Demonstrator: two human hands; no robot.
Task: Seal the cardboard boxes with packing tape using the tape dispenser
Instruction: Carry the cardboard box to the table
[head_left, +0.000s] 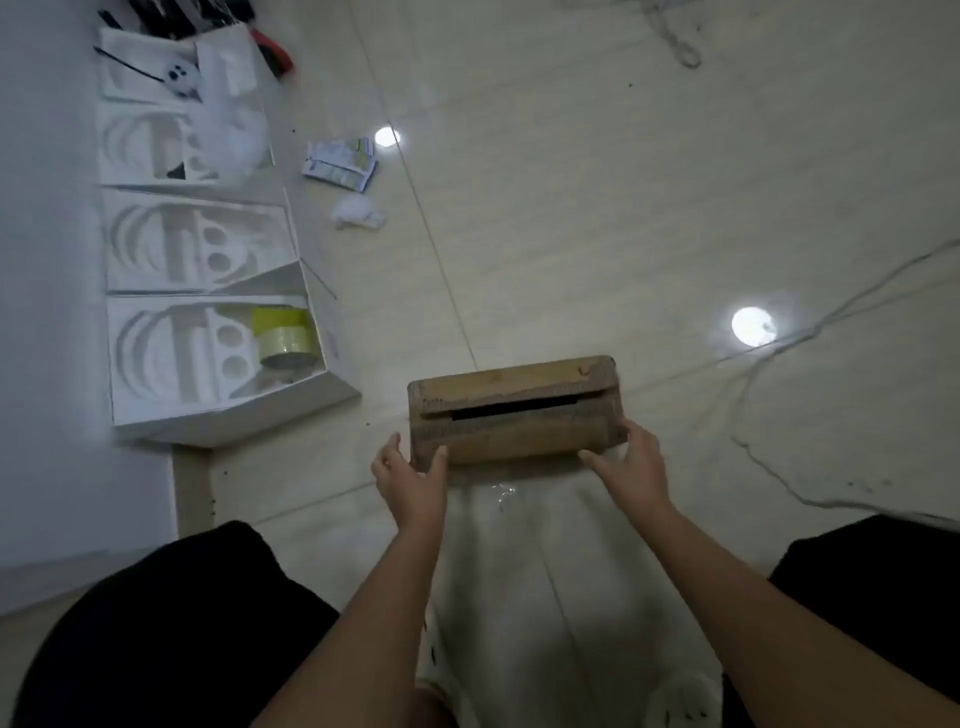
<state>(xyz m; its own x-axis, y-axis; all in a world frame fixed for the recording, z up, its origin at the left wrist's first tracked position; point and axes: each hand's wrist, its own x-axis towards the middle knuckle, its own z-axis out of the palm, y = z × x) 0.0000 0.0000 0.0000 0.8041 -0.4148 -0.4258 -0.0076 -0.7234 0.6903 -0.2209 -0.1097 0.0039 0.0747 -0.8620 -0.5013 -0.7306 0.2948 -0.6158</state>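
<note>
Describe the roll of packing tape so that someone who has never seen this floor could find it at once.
Look to the row of white boxes along the wall on the left, each holding a white moulded insert. In the one nearest the person, at its right end, stands the tape roll. It is the only yellowish, glossy, see-through thing among all that white.

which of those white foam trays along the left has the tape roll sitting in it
The nearest white foam tray, closest to the person's knee. A yellowish tape roll stands in its right side; the trays farther along the row hold no tape.
</note>
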